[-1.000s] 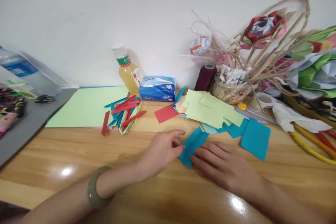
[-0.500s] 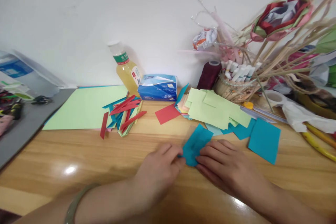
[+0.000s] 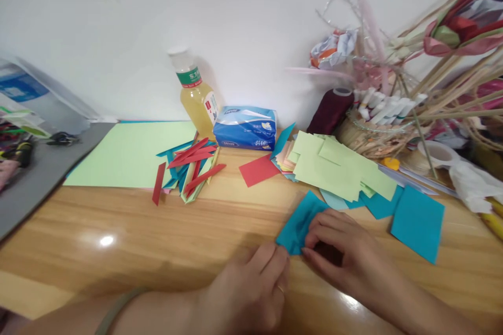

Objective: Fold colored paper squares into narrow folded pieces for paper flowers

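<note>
A sheet of blue paper [image 3: 301, 222] lies between my two hands on the wooden table, its near edge creased. My left hand [image 3: 255, 282] has its fingers curled closed on the paper's lower left corner. At the right edge, my right hand [image 3: 341, 251] pinches the same sheet with thumb and fingertips. Beyond the hands is a pile of light green paper sheets [image 3: 328, 167], with a blue sheet [image 3: 418, 224] to its right and a red sheet [image 3: 258, 170] to its left.
Folded red, blue and green paper strips [image 3: 192, 165] are heaped beside a large green sheet [image 3: 126, 154]. A drink bottle [image 3: 196, 99] and a tissue pack [image 3: 245, 128] stand by the wall. At right are a thread spool [image 3: 330, 111], a basket of markers [image 3: 377, 133] and tape [image 3: 438, 154].
My left hand has turned over, its back now facing up, and sits lower at the paper's corner. The right thumb and fingers have arched into a pinch. The camera view has shifted slightly.
</note>
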The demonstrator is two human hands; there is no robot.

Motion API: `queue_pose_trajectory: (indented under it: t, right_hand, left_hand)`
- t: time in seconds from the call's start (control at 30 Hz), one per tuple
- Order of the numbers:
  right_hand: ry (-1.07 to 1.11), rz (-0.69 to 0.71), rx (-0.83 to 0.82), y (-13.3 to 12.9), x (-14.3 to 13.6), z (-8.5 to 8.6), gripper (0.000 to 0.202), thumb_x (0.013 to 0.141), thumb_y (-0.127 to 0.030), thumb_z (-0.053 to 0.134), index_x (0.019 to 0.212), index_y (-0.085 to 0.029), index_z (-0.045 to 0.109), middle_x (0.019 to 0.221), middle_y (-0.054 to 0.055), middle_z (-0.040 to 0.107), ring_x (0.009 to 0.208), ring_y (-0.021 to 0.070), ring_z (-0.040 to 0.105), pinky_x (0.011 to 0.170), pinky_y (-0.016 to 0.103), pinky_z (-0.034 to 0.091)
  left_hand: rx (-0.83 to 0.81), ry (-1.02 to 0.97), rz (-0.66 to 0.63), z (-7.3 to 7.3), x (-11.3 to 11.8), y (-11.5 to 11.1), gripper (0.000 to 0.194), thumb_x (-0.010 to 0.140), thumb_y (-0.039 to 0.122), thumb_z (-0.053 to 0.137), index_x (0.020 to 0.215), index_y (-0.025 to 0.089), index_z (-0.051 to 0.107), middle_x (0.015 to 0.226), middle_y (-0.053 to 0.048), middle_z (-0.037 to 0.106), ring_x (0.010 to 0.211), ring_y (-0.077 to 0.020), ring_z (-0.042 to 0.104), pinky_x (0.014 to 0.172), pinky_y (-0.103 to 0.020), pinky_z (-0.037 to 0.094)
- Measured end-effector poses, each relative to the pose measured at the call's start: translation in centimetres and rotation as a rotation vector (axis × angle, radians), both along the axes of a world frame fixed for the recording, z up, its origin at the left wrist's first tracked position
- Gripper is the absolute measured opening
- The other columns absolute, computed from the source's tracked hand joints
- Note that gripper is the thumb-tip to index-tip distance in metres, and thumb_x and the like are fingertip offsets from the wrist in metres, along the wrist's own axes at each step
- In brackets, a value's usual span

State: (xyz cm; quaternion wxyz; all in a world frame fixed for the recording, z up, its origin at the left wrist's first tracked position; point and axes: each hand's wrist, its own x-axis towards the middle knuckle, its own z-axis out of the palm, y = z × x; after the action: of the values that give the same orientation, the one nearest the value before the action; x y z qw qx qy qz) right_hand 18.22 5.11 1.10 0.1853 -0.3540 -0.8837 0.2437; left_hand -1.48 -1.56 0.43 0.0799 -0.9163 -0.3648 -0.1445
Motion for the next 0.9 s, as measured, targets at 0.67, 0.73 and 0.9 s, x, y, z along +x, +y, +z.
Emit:
queue_pose_trajectory:
  t: [0.67,0.73,0.9]
  right_hand:
    - [-0.029,-0.04,0.01,-0.41,-0.44,-0.11,0.015,0.083,-0.014,0.049,0.07,-0.02,0.047,0.069,0.001,0.052,0.068,0.0175,0.05,0.062,0.033,0.039]
    - [-0.046,-0.04,0.01,-0.44,-0.45,-0.09,0.015,0.083,-0.014,0.049,0.07,-0.02,0.047,0.069,0.001,0.052,0.069,0.0177,0.05,0.063,0.033,0.039]
    - [-0.073,-0.031,0.007,-0.45,-0.17,-0.13,0.012,0.084,-0.014,0.047,0.073,-0.02,0.047,0.072,0.001,0.052,0.071,0.0182,0.05,0.065,0.034,0.039]
  left_hand:
    - [-0.072,0.016,0.056,-0.73,0.58,-0.04,0.032,0.088,0.018,0.042,0.117,0.007,0.053,0.089,-0.006,0.062,0.077,-0.0162,0.057,0.059,-0.024,0.048]
    - [-0.074,0.026,0.054,-0.76,0.6,-0.09,0.033,0.089,0.018,0.042,0.118,0.006,0.052,0.09,-0.007,0.062,0.078,-0.0165,0.057,0.061,-0.025,0.048]
    - [-0.115,0.087,0.048,-0.62,0.64,-0.12,0.034,0.088,0.019,0.043,0.118,0.006,0.051,0.089,-0.008,0.061,0.074,-0.0165,0.056,0.056,-0.025,0.047]
